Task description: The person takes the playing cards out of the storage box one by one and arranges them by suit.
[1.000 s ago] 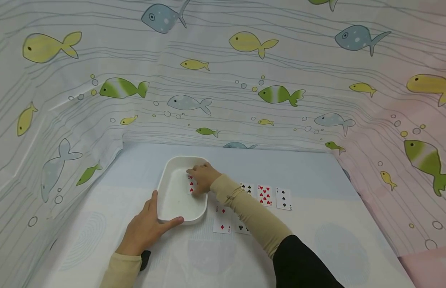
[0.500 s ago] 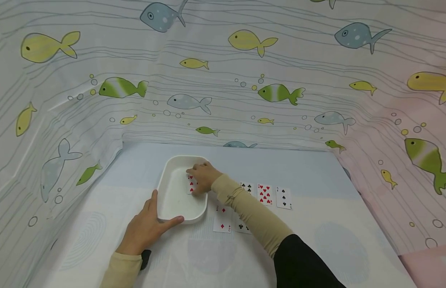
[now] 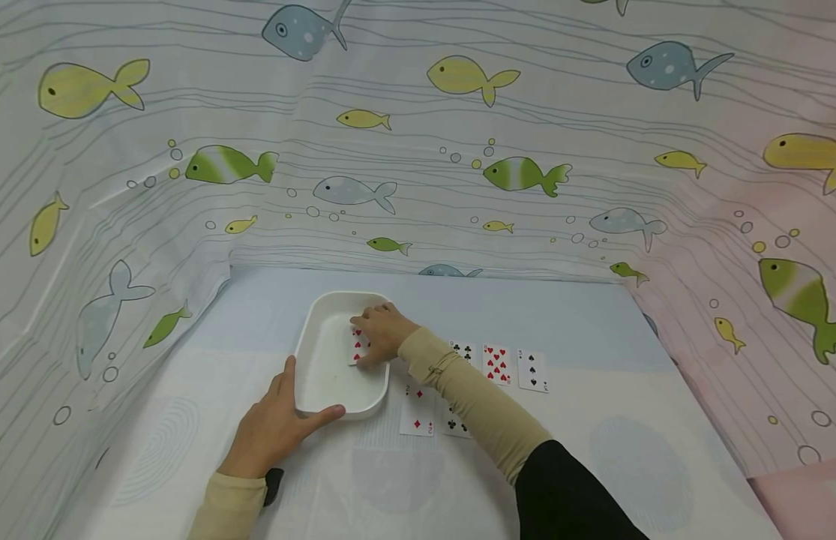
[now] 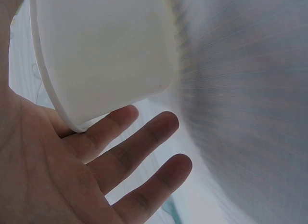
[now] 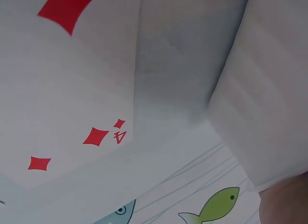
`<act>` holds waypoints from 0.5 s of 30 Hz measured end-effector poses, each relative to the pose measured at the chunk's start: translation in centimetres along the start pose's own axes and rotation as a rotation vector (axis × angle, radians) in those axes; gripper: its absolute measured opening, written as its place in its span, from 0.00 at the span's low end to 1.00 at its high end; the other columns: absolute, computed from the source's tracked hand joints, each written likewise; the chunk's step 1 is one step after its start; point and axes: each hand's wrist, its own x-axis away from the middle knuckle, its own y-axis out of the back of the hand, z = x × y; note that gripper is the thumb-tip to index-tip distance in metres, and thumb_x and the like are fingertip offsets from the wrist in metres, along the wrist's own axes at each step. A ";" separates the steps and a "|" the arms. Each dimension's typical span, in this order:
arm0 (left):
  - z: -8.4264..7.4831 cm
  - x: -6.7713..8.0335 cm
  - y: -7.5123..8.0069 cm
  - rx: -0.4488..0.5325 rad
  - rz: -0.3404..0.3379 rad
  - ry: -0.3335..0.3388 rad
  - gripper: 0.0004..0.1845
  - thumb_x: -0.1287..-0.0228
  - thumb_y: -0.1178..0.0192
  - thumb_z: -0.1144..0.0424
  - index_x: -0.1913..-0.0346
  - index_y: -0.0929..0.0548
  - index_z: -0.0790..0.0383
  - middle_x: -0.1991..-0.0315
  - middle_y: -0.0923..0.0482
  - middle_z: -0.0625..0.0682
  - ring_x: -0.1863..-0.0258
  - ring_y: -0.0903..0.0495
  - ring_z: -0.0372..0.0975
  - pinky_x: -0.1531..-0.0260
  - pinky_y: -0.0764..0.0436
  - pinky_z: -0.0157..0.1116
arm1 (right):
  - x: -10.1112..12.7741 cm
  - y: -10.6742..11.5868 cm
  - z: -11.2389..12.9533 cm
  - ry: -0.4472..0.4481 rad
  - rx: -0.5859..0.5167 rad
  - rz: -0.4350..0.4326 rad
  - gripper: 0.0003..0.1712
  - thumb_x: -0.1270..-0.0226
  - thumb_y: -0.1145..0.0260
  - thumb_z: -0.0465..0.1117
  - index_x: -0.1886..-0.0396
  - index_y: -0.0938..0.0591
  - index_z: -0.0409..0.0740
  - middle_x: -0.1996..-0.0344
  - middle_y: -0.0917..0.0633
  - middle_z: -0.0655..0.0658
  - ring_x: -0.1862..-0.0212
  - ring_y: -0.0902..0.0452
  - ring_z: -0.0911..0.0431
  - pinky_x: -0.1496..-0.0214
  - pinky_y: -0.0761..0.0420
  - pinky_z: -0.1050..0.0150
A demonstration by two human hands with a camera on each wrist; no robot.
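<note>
White plastic tray (image 3: 308, 375) sits left of the card row, left hand (image 3: 272, 431) gripping its near rim. Right hand (image 3: 382, 334) pinches a red card (image 3: 358, 346) inside; loose fingers (image 3: 364, 326) could let it slide against the tray's wall.

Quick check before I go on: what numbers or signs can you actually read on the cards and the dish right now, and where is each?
"4", with red diamonds: card in the right wrist view.
"2", red diamonds: two of diamonds beside the white dish.
Red hearts, index blurred: hearts card.
Black spades, index too small: spades card.
Black clubs, index too small: clubs card.
White dish: no text.
</note>
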 end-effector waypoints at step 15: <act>0.1 -0.1 0.1 -0.006 -0.002 -0.009 0.70 0.45 0.41 0.22 0.21 0.58 0.74 0.29 0.39 0.72 0.41 0.25 0.66 0.48 0.25 0.61 | 0.5 0.2 0.1 0.046 0.022 -0.095 0.49 0.44 0.32 0.72 0.27 0.28 0.54 0.39 0.27 0.49 0.43 0.33 0.56 0.35 0.32 0.63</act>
